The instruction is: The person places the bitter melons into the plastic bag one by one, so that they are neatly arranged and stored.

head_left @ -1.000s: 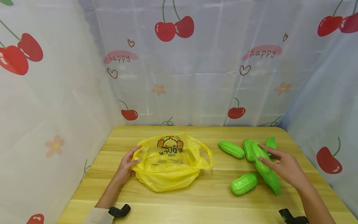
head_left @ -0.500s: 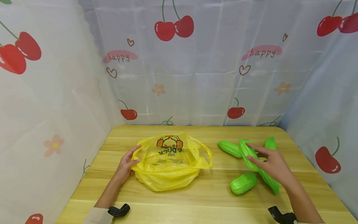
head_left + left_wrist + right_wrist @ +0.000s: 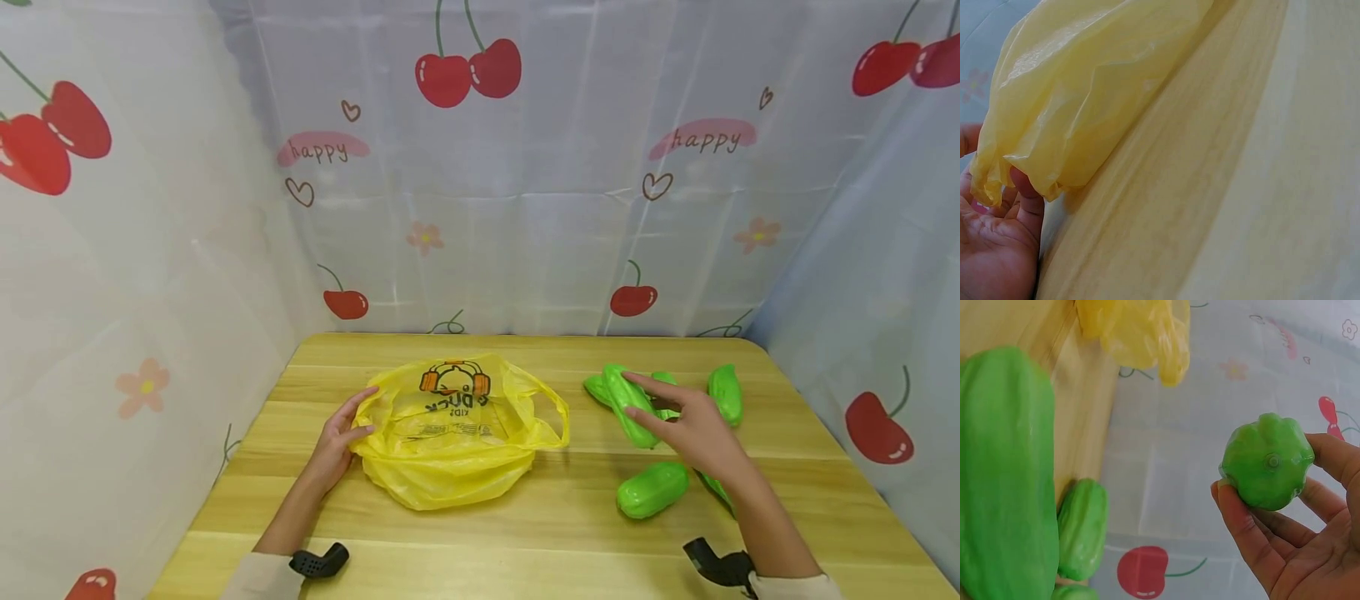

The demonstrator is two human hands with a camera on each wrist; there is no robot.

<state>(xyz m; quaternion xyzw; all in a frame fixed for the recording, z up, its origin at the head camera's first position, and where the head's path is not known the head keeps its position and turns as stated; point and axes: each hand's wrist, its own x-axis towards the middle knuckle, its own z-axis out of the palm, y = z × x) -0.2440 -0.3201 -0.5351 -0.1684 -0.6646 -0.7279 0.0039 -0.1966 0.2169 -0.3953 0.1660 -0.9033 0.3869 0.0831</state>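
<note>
My left hand [image 3: 333, 454] holds the left side of the rim of a yellow plastic bag [image 3: 450, 483] with a printed duck. The bag's mouth gapes toward me, and in the left wrist view its edge [image 3: 1054, 162] is bunched between thumb and fingers. With thumb and fingertips my right hand [image 3: 701, 429] grips a green ribbed toy gourd [image 3: 628, 408], raised above the table. Its round end [image 3: 1266, 462] faces the camera in the right wrist view. Close around that hand lie more green gourds, one nearer me [image 3: 652, 490] and one at the far right [image 3: 724, 396].
Behind the held gourd another gourd [image 3: 596, 389] peeks out at its left. A further gourd [image 3: 716, 492] is mostly hidden by my right forearm. All lie on a wooden table [image 3: 480, 558], with a cherry-print curtain [image 3: 480, 208] along its back and sides.
My right hand has lifted one gourd off the pile and carried it left toward the bag. The left hand and the bag have stayed put.
</note>
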